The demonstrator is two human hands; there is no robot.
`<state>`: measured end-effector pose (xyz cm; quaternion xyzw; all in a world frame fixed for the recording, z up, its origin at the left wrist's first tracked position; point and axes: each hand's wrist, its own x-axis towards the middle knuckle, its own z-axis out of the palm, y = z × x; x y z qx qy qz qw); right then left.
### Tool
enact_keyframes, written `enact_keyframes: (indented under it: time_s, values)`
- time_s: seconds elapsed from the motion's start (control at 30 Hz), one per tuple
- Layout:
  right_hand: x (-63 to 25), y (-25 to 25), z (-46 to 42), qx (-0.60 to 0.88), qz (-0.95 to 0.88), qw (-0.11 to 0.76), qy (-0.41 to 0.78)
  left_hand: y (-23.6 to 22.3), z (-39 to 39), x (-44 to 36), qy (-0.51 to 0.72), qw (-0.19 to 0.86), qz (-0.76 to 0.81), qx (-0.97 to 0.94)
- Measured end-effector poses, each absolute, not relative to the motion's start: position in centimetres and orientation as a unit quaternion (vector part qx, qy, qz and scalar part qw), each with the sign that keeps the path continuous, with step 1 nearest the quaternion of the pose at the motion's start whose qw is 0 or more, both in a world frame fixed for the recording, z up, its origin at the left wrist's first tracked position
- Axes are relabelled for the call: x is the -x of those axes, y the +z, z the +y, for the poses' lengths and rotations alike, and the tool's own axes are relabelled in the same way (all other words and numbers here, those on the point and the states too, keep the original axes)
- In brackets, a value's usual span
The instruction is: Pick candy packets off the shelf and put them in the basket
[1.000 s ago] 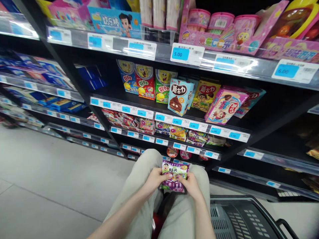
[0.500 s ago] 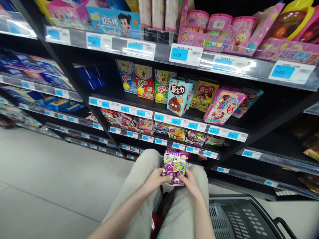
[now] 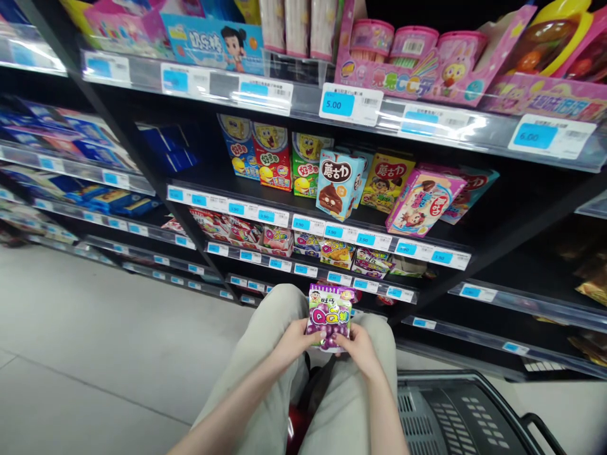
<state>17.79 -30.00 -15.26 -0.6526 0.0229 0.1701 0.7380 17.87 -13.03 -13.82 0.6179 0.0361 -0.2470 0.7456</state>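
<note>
Between my knees and the shelves I hold a purple and green bag of gummy candy [image 3: 329, 316], upright with its printed front towards me. My left hand [image 3: 298, 341] grips its lower left side, thumb across the front. On the lower right, my right hand [image 3: 359, 345] pinches it the same way. The fingers behind the bag are hidden. Just beyond it, a low shelf carries similar candy bags [image 3: 372, 261] in several colours. Above them stand a light-blue snack box [image 3: 337, 186] and a tilted pink box [image 3: 424, 201].
A dark shopping basket [image 3: 441, 411] with a black handle is on the floor to my right. Shelf edges with price tags [image 3: 351, 104] run across in front of me. Grey floor [image 3: 118, 335] stretches to the left. Pink candy tubs [image 3: 372, 38] sit on the upper shelf.
The candy bag has shifted slightly left and tilted, so its front shows more squarely. Both hands keep their hold; the view has barely moved.
</note>
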Motion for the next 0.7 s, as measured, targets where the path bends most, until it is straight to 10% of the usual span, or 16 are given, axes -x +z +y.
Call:
enact_keyframes:
  time_s: [0.7]
  values:
    - [-17.59,-15.21,-30.42,0.649,-0.026,0.730,0.211,-13.56,-13.34,-17.61,-0.272,0.712,0.037,-0.646]
